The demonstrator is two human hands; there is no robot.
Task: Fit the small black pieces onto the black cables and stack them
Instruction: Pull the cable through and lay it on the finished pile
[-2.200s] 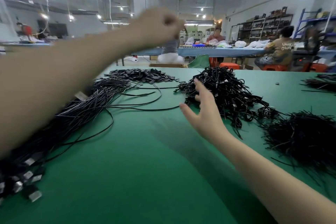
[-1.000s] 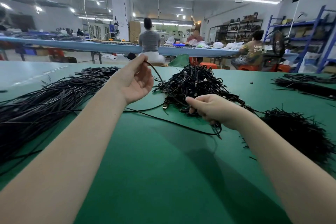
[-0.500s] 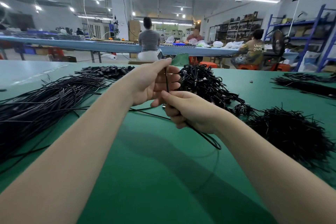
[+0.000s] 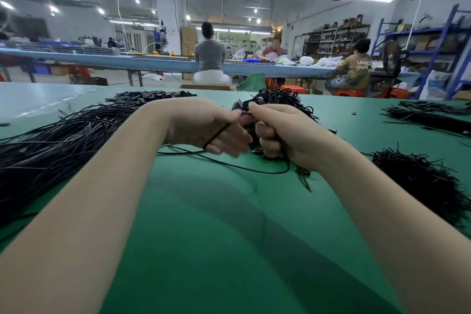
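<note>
My left hand (image 4: 204, 127) and my right hand (image 4: 283, 132) meet above the green table (image 4: 204, 224), fingertips close together. The left hand pinches a thin black cable (image 4: 216, 132) that runs across its palm and loops down onto the table. The right hand pinches the cable's end, where a small black piece (image 4: 238, 104) sticks up between the two hands. Its lower fingers are curled. Directly behind the hands lies a tangled heap of black cables (image 4: 280, 99), partly hidden by them.
A long bundle of black cables (image 4: 58, 140) lies at the left. A flat pile of small black pieces (image 4: 150, 95) sits at the back. Bristly black heaps (image 4: 428, 181) are on the right, another pile (image 4: 430, 116) at the far right. People sit at a blue table behind.
The left hand drew a cable from the left bundle and brought it to the middle. The right hand came off the heap and joined it; both hands now pinch the cable end closer together.
</note>
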